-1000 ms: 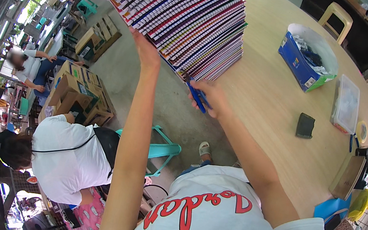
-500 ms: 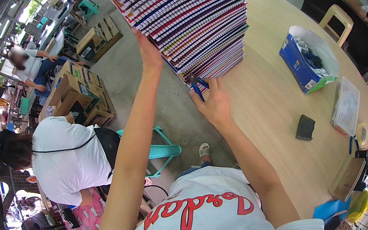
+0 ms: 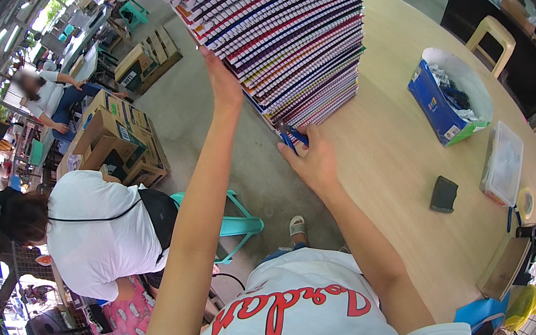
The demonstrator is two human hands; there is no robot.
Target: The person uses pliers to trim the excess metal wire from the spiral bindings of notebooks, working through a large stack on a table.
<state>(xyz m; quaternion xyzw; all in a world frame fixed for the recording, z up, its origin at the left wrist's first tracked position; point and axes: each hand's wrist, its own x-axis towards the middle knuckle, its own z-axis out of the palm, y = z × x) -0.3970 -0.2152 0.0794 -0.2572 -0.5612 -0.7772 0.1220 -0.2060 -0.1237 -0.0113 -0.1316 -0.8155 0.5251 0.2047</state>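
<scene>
A tall stack of spiral-bound notebooks (image 3: 270, 31) rises at the table's left edge, its many coil bindings facing me. My left hand (image 3: 220, 80) presses against the left side of the stack, the fingers partly hidden behind it. Blue-handled pliers or cutters (image 3: 294, 135) are gripped in my right hand (image 3: 315, 161). Their dark jaws are at the low right corner of the stack, close to the bottom coils; whether they touch a coil I cannot tell.
On the pale round table (image 3: 390, 167) stand a blue cut-open container (image 3: 430, 103) with scraps, a clear plastic box (image 3: 504, 165), a dark block (image 3: 444, 195) and a tape roll (image 3: 526, 202). A co-worker in white (image 3: 100, 224) sits at my left, near a teal stool (image 3: 240, 226) and cardboard boxes (image 3: 118, 141).
The pliers in my right hand have shifted slightly down along the stack's lower corner. My left hand stays on the stack's side; the whole view has shifted a little.
</scene>
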